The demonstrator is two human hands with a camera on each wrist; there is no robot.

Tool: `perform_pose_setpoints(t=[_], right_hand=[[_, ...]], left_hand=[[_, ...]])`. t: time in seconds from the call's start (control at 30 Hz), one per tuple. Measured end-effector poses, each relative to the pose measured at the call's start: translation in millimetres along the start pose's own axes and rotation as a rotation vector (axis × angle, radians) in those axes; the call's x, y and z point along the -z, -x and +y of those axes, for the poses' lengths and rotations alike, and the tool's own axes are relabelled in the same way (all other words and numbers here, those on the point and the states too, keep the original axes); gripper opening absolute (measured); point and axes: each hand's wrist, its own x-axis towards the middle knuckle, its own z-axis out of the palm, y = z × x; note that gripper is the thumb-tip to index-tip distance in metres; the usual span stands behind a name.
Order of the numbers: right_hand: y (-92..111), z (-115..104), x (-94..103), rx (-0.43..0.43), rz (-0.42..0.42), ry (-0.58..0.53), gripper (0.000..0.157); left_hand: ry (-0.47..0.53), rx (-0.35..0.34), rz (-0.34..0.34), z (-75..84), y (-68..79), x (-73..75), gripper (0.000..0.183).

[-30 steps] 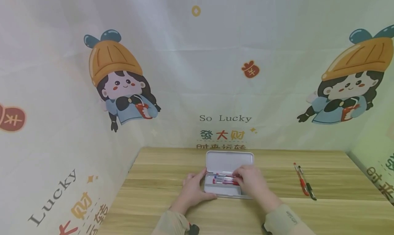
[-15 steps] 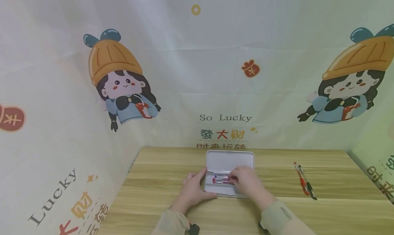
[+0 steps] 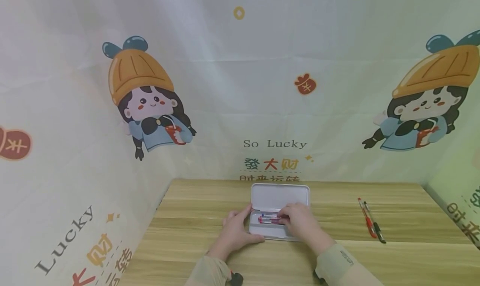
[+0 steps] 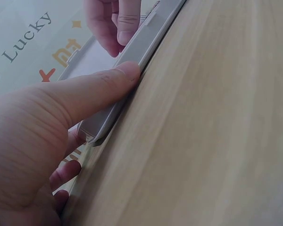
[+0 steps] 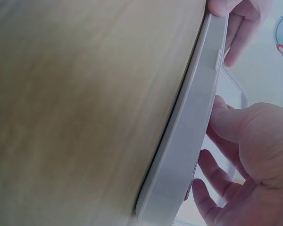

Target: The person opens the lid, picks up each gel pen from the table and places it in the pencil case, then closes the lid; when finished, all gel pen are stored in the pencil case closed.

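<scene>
- Pencil case (image 3: 271, 231): open on wood-grain table (image 3: 187, 236), mid-width, near far edge; lid (image 3: 279, 196) raised at rear
- Pens (image 3: 268, 220): lying lengthwise in case's rear compt; clear barrels w/ pink-red & blue ends; R ends hidden by fingers, exact qty unclear
- L hand (image 3: 237, 232): at case's L end; thumb laid on front edge, other fingers round the end; part-open grip, has hold of case
- R hand (image 3: 301, 221): over case's R half; fingers bent, part closed, tips down at pens; from where I stand cannot tell if any pen is pinched
- Red pen (image 3: 369, 226) & black pen (image 3: 377, 228): on table, well to R of case; slanted, side by side; contact btwn them unclear
- Wall cloth (image 3: 240, 90): behind table; "So Lucky" lettering, cartoon figures in orange caps
</scene>
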Motion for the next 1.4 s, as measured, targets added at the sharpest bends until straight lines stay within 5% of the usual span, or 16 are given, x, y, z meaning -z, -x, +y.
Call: perform_pose_setpoints(t=[0.33,0.7,0.93,1.4], right_hand=[[2.2,4.2,8.0,-0.116,-0.009,-0.155,0.012],[13.9,29.1,23.0,-0.19,0.113,-0.253,0.037],[28.3,43.7,36.2,-0.234,0.207,-0.271,0.048],[55.9,74.4,51.2,-0.376,0.248,-0.281,0.058]], left_hand=[[0.0,0.004,0.008,0.6,1.1,-0.3,0.125],[-0.004,-0.008,0.026,-0.9,0.0,-0.9,0.125],[-0.015,-0.019,0.024,-3.2,-1.8,-2.3,0.126],[-0.009,-0.009,0.001,-3.5,-1.3,-1.1,0.123]])
